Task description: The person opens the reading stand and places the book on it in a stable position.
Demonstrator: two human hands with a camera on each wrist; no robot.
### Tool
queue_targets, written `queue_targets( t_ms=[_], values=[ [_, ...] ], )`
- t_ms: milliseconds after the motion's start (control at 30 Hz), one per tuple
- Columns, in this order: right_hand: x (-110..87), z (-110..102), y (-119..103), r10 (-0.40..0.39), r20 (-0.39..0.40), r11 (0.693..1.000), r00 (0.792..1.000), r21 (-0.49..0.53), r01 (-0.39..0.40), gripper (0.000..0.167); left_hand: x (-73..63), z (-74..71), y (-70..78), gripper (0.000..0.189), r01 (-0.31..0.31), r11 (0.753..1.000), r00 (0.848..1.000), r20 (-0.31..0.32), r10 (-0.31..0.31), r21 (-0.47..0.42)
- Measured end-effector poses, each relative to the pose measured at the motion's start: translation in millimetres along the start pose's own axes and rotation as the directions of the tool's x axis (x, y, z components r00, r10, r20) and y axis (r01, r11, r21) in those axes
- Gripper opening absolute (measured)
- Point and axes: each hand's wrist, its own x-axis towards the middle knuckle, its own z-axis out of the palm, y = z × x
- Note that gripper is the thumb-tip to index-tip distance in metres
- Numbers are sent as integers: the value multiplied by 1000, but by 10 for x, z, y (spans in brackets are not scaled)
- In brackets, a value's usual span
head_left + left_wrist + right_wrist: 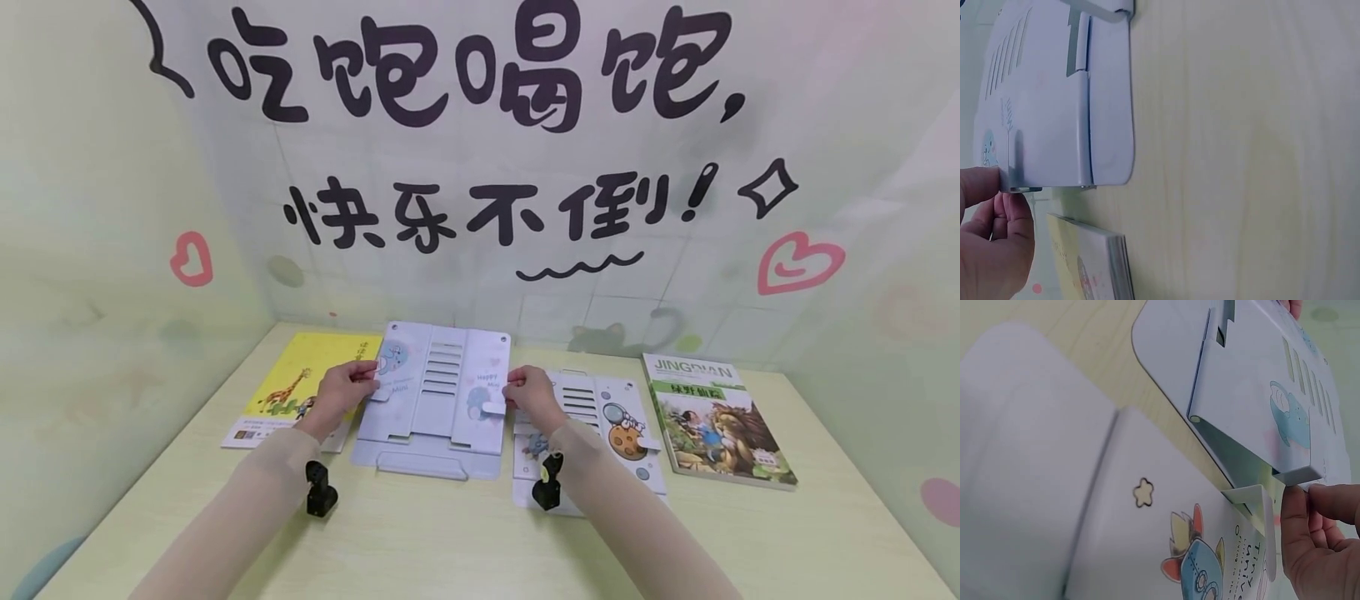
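Observation:
A pale lilac book stand [408, 408] with slots down its middle, blue cartoon animals and "Mini" lettering stands at the table's centre. Its back panel leans up at an angle from the flat base, and a gap shows beneath the panel in the right wrist view. My left hand [341, 396] pinches the panel's left edge between thumb and fingers, beside a small page clip [1016, 153]. On the opposite edge, my right hand [534, 393] pinches the panel by the other page clip [1300, 475], thumb and fingertips together.
Close on the right lies a second white book stand [626, 475] with space drawings, partly under my right forearm. Beyond it is a book [720, 417] with a lion cover. A yellow giraffe book [300, 362] lies at the left. A printed cloth [465, 292] hangs behind the table.

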Motion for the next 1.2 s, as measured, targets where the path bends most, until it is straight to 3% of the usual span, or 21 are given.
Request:
queue_targets(
  t_ms=[300,667,933,1200],
  values=[
    [-54,-44,-19,-6,24,998,1000,69,4,17,-38,-19,49,41,-17,999,999,-35,16,-41],
    [-140,-72,-5,-92,19,993,996,71,90,16,-68,-61,55,37,-33,996,998,-54,29,-83],
    [-201,-74,10,-162,-12,986,987,40,162,15,-124,-117,47,38,-76,993,997,-5,76,-93],
    [-282,-62,7,-221,-35,973,975,65,223,14,-202,-181,41,39,-124,988,992,2,125,-92]
  ],
)
